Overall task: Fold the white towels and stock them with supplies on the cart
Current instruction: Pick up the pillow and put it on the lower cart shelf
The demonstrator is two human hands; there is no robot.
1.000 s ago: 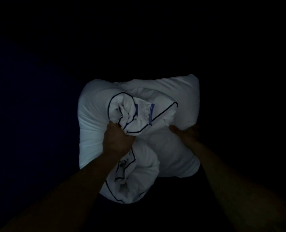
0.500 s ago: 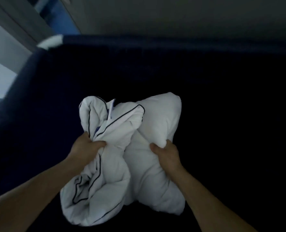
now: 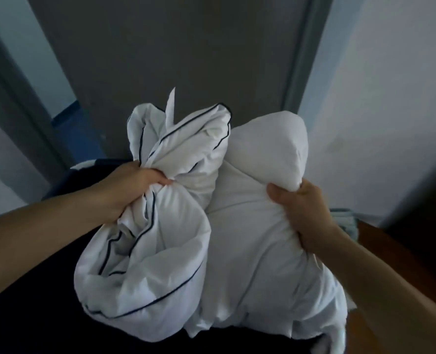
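Left hand (image 3: pixel 132 186), at nine o'clock, clenches the dark-piped white linen (image 3: pixel 158 254). Right hand (image 3: pixel 305 215), at three o'clock, grips the plain white bundle (image 3: pixel 260 200) with curled fingers. Both bundles hang at centre over a dark bin (image 3: pixel 58 318). Progress appears early: nothing folded, nothing stocked.

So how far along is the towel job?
Done: maybe one pale folded stack at the right edge. In hand: left hand grips bunched white linen with dark piping, right hand grips a plain white bundle, both held above the dark blue bin. Left: folding these and stocking; no cart in view.
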